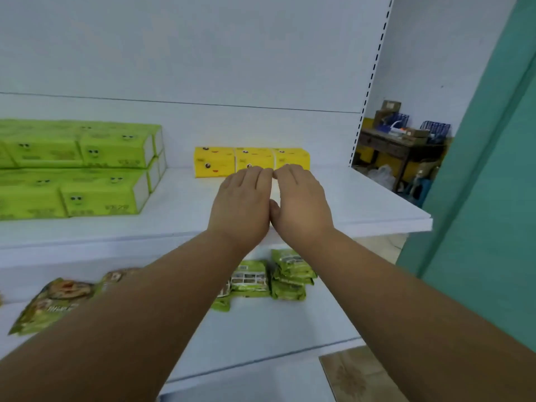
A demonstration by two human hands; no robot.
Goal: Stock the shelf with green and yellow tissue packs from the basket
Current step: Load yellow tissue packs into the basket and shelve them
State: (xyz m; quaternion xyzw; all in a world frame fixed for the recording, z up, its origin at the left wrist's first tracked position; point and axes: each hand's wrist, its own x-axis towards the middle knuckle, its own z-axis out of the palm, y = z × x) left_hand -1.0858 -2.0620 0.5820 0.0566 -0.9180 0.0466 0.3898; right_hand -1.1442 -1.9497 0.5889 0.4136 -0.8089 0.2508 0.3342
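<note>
Both flat hands, left hand (240,204) and right hand (301,204), press the yellow tissue packs (251,161) (light, squashy, slippery film) toward the shelf (377,204) back; grip their sides.

Bare shelf (362,198) right of yellow packs (249,161).

Fingertips of left hand (240,204) and right hand (301,201) hide the lower fronts of the middle and right yellow tissue packs (252,161); can't tell if touching or just short. Green tissue packs (72,166) cut off by left edge, print too blurry to read. Forearms cover part of the snack bags (55,303) on the lower shelf (275,329). Desk clutter (406,126) behind: too small to ID.
</note>
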